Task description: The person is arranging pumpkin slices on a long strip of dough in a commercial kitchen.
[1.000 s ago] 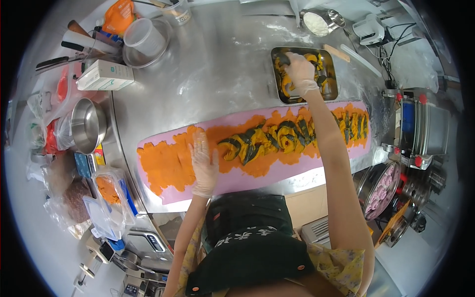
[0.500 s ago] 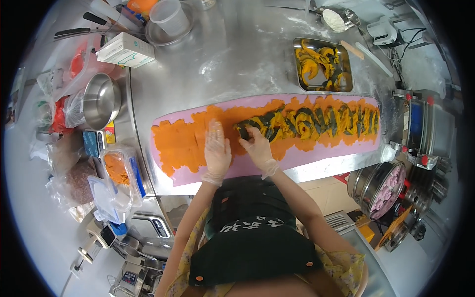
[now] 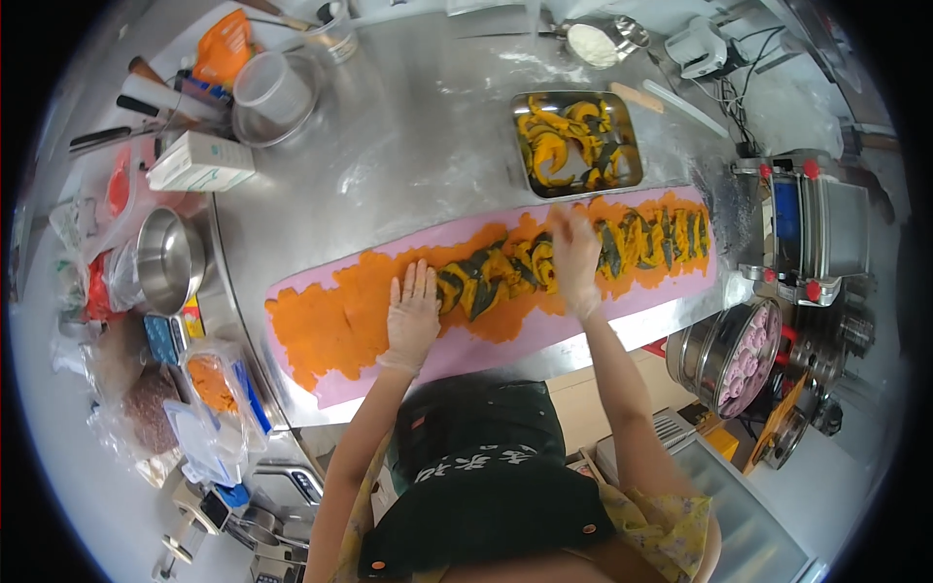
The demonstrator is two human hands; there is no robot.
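Observation:
A long pink dough sheet [image 3: 554,325] lies across the metal table, coated with orange paste [image 3: 330,311]. Along its middle and right runs a row of yellow pumpkin slices [image 3: 476,287] with dark green skin. My left hand [image 3: 413,321], in a clear glove, rests flat with fingers stretched out at the row's left end. My right hand [image 3: 575,257], gloved too, is over the row, its fingertips near the metal tray [image 3: 633,160] that holds more pumpkin slices. Motion blurs its fingers, so whether it holds anything cannot be made out.
A bowl of white powder [image 3: 593,45] stands at the back. To the left are a steel bowl [image 3: 170,260], a carton [image 3: 201,163] and a plastic tub of orange paste [image 3: 212,382]. A roller machine [image 3: 814,228] and steamer baskets [image 3: 729,360] are at right.
My right hand has left the row's left end and moved right, toward the tray. My left hand now lies against the row's end slices. The whole view has shifted and turned somewhat.

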